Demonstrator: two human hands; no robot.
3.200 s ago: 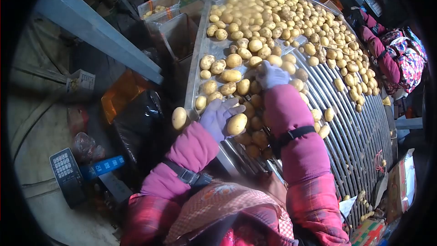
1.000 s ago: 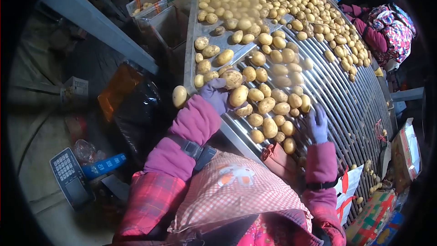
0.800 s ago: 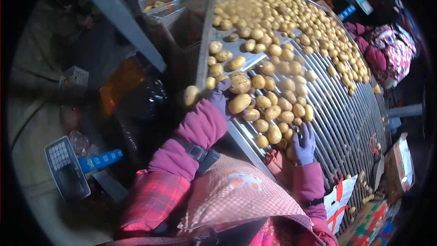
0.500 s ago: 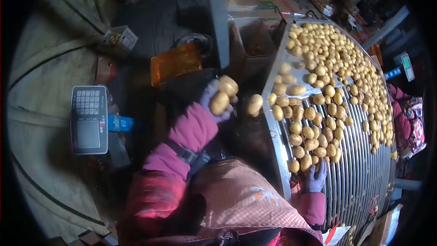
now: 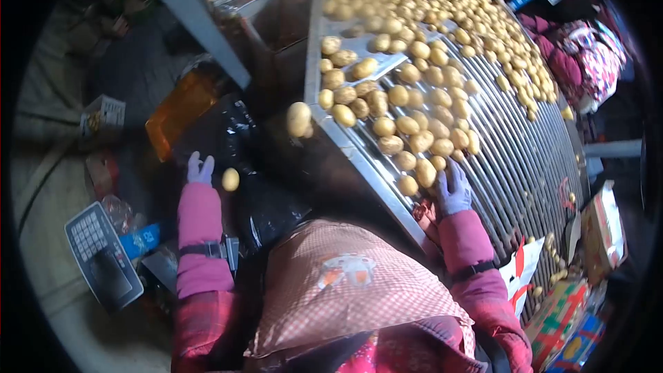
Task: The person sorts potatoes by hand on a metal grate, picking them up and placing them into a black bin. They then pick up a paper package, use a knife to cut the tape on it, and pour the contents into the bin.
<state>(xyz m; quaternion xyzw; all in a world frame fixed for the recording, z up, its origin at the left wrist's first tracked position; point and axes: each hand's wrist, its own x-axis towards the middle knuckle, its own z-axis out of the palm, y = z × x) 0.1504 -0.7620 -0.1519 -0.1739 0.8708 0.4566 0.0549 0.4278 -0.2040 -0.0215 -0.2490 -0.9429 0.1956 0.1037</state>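
Note:
My left hand (image 5: 200, 168), in a pale glove, is open with its fingers raised over the dark area to the left of the slatted table. A single potato (image 5: 231, 179) is just to its right, apart from the fingers. My right hand (image 5: 453, 190), also gloved, has its fingers spread at the lower edge of the potatoes (image 5: 420, 141) on the metal slats (image 5: 511, 186). Its fingertips touch or nearly touch the nearest ones. Another potato (image 5: 299, 119), blurred, shows off the table's left edge. Black plastic (image 5: 255, 197) lies below my left hand's side.
An orange crate (image 5: 181, 110) and a metal post (image 5: 190, 21) are at the upper left. A scale (image 5: 103, 255) stands at the lower left. Boxes (image 5: 602, 231) are at the lower right. Another person (image 5: 587, 62) is beyond the table's far right side.
My left hand has moved left and let go of the potatoes it held. The view has turned, and my right hand stays at the lower edge of the potatoes.

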